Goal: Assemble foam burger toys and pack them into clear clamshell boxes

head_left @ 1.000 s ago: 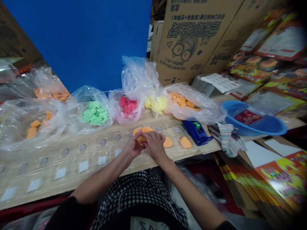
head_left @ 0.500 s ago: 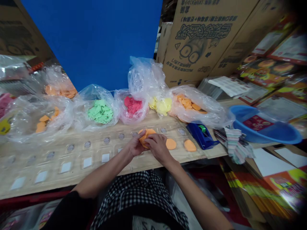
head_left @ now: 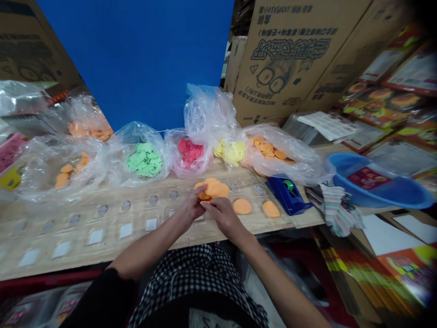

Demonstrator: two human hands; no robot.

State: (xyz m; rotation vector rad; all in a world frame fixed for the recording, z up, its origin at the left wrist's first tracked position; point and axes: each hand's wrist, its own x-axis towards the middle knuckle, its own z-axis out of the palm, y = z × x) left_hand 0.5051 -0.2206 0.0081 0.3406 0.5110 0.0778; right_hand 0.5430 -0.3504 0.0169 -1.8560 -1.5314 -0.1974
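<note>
The left hand (head_left: 190, 205) grips a stack of orange discs (head_left: 213, 188) from the left; the right hand (head_left: 221, 217), on the near side, seems only to touch its edge, grip half closed.

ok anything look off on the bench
The striped cloth droops over the front edge of the wooden board, and the blue plastic basin beside it looks tilted, resting partly on that board's end rather than sitting flat.
</note>
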